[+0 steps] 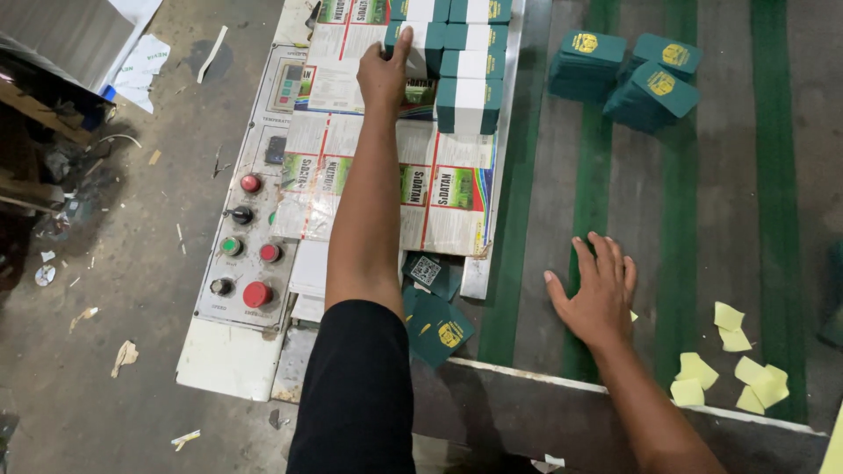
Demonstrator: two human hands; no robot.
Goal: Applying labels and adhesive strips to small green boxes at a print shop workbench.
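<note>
- Near the top centre of the frame, the left hand (384,75) is laid against the side of a block of stacked green booklets (457,61); the fingers rest on the stack's left edge, but whether they grip it cannot be told.
- The stacked booklets show dark green covers and white page edges, set in neat rows.
- Beneath them, printed paper sheets (439,197) with red, green and white panels are spread flat.
- At the lower right, the right hand (599,294) is pressed flat, fingers spread, on a grey and green striped surface (702,219).
- Loose green booklets with yellow emblems (650,75) are piled at the upper right.
- Yellow paper slips (746,369) lie at the lower right.
- A metal control panel (246,237) with red and green buttons is seen left of centre.
</note>
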